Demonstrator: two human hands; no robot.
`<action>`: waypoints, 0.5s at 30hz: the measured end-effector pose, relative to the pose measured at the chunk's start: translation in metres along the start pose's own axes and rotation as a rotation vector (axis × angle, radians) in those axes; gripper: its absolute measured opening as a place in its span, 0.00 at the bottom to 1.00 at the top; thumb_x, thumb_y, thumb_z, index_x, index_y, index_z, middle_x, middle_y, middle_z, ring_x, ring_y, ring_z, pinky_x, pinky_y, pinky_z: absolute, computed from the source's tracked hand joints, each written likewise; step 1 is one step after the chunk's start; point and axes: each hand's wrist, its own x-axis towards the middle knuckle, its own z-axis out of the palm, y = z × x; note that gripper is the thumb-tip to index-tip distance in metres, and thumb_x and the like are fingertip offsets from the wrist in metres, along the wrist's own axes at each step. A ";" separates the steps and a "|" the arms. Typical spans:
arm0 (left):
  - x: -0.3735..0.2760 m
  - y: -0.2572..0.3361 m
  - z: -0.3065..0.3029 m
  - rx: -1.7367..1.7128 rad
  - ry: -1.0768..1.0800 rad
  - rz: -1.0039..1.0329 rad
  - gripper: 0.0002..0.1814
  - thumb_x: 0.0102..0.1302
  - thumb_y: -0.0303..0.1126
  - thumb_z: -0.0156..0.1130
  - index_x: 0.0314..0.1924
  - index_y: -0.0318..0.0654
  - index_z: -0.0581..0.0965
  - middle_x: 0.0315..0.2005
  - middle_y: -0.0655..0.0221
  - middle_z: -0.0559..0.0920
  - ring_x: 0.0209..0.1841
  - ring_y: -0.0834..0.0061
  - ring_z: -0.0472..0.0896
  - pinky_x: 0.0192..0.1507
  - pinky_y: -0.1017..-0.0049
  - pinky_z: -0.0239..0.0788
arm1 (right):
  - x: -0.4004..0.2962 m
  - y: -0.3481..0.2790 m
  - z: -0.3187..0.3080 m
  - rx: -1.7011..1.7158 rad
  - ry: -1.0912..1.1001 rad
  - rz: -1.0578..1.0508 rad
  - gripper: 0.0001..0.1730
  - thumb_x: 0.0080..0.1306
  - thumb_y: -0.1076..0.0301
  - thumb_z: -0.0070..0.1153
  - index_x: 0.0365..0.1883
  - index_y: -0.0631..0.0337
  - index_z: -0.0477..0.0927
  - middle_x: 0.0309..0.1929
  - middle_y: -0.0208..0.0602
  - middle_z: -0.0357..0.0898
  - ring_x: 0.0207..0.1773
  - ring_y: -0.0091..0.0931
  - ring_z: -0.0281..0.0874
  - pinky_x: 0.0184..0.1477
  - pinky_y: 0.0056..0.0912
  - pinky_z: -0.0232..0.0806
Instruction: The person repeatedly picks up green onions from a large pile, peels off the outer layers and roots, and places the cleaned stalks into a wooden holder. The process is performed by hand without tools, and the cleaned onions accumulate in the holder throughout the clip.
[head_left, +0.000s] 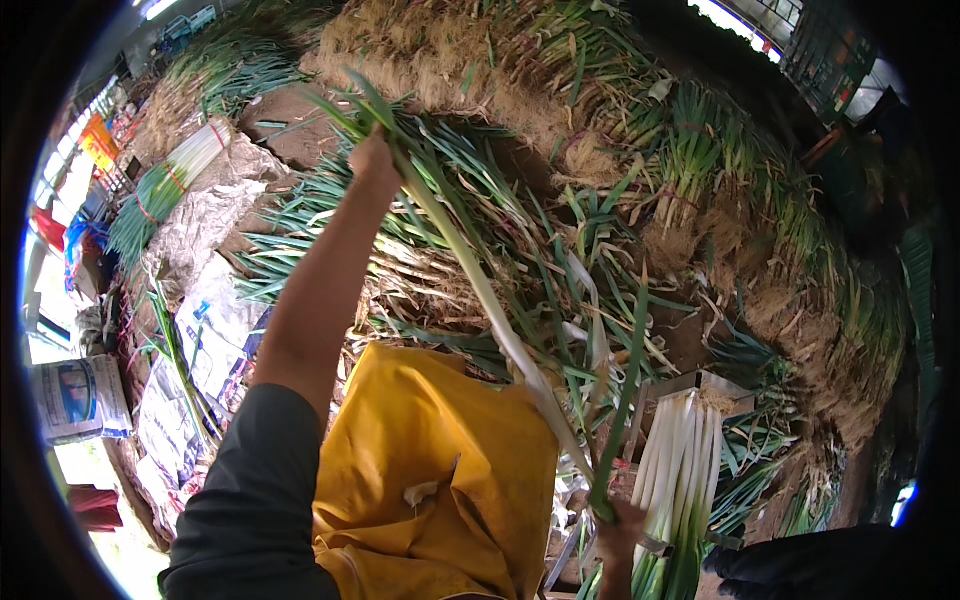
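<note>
My left hand (375, 161), arm stretched forward, grips the green leaf end of a long Welsh onion stalk (484, 281). The stalk slants down to the right across my yellow apron (435, 465), its pale end close to my right hand (621, 517). That hand is closed around the base of a long green leaf (626, 397), which points upward. Whether it also touches the stalk, I cannot tell. Just right of it, a bundle of white peeled onion stalks (679, 457) lies in a metal holder (739, 394), green leaves towards me.
Unpeeled onions (427, 274) are heaped on the ground ahead. Rows of rooted onion bundles (675, 180) curve around the back and right. At left, a tied bundle of cleaned onions (176, 176) rests on sheeting (202, 210), near a printed bucket (79, 397). Dark fabric (810, 562) is at lower right.
</note>
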 end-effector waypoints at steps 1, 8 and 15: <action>0.034 0.015 -0.013 -0.033 -0.011 0.044 0.11 0.79 0.40 0.67 0.43 0.39 0.83 0.30 0.65 0.85 0.28 0.66 0.83 0.28 0.60 0.79 | -0.021 0.019 -0.003 -0.015 -0.073 0.141 0.11 0.61 0.68 0.70 0.24 0.62 0.81 0.18 0.38 0.74 0.20 0.33 0.72 0.26 0.39 0.61; 0.071 0.085 -0.024 -0.112 0.071 0.260 0.13 0.78 0.37 0.68 0.45 0.33 0.80 0.32 0.60 0.84 0.26 0.63 0.84 0.24 0.64 0.80 | -0.114 0.040 -0.010 -0.513 -0.255 0.135 0.21 0.80 0.57 0.53 0.42 0.69 0.86 0.28 0.45 0.86 0.25 0.42 0.80 0.36 0.47 0.75; 0.013 0.090 -0.015 -0.120 0.066 0.223 0.13 0.79 0.38 0.65 0.47 0.33 0.79 0.35 0.59 0.85 0.28 0.61 0.85 0.25 0.59 0.81 | 0.048 -0.021 0.017 -0.219 0.111 -0.037 0.32 0.59 0.61 0.78 0.59 0.66 0.82 0.58 0.52 0.85 0.58 0.51 0.84 0.61 0.56 0.74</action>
